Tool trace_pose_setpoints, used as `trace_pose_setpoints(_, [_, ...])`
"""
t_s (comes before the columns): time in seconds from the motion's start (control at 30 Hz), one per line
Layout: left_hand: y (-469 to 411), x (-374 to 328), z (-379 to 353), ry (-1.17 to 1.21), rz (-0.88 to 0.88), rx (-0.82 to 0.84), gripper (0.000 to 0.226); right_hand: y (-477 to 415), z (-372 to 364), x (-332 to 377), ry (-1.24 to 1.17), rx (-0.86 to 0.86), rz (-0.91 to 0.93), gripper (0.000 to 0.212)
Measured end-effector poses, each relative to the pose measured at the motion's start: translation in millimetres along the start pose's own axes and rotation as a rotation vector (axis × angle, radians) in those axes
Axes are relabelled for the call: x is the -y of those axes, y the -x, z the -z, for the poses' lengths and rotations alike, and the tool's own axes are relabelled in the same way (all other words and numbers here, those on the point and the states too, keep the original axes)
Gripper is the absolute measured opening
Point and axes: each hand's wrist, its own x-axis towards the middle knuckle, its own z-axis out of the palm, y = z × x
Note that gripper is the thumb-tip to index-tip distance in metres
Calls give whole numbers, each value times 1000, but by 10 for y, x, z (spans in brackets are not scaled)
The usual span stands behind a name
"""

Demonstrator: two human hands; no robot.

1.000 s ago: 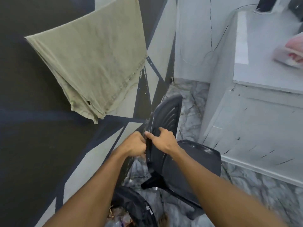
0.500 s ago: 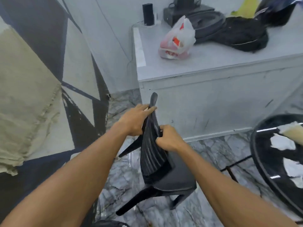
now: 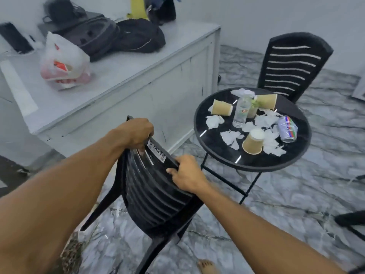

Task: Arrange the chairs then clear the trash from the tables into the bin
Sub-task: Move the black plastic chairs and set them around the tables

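I hold a black plastic chair (image 3: 156, 198) by the top edge of its slatted backrest, its legs above the marble floor. My left hand (image 3: 136, 133) grips the far end of that edge and my right hand (image 3: 187, 175) grips the near end. To the right stands a round black table (image 3: 215, 143) littered with paper cups (image 3: 253, 143), a clear plastic bottle (image 3: 242, 111), a drink can (image 3: 287, 128) and torn tissue scraps (image 3: 231, 138). A second black chair (image 3: 292, 66) stands upright behind the table.
A white cabinet (image 3: 150, 82) runs along the left, carrying a white plastic bag (image 3: 63, 62) and black backpacks (image 3: 118, 36). A dark object (image 3: 351, 220) pokes in at the right edge. Grey marble floor (image 3: 296, 194) lies open around the table.
I have turned right with the chair, away from the patterned wall and hanging cloth. The round table and second chair have come fully into view. Both hands keep their grip on the backrest.
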Motion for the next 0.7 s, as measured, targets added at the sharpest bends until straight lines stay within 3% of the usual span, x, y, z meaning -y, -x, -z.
trace_pose_setpoints(0.07, [28, -154, 74, -1, -40, -19, 45, 130, 128, -71, 25, -41, -1, 8])
trace_pose_setpoints(0.13, [114, -292, 110, -3, -69, -54, 44, 278, 257, -128, 73, -74, -3, 19])
trace_pose_setpoints(0.3, [534, -527, -10, 13, -122, -175, 34, 815, 363, -86, 238, -143, 58, 12])
trace_pose_setpoints(0.47, [895, -736, -508, -76, -199, -285, 18, 1348, 74, -164, 421, -170, 73, 35])
trace_pose_setpoints(0.57, [974, -860, -986, -5, -225, -352, 10, 1555, -189, -360, 502, -128, 46, 15])
trace_pose_setpoints(0.6, [1015, -942, -1163, 26, -247, -383, 19, 1618, -278, -442, 554, -98, 40, 5])
trace_pose_setpoints(0.7, [1139, -1101, -1795, 52, -332, -422, 43, 1810, -562, -693, 675, 22, 17, 17])
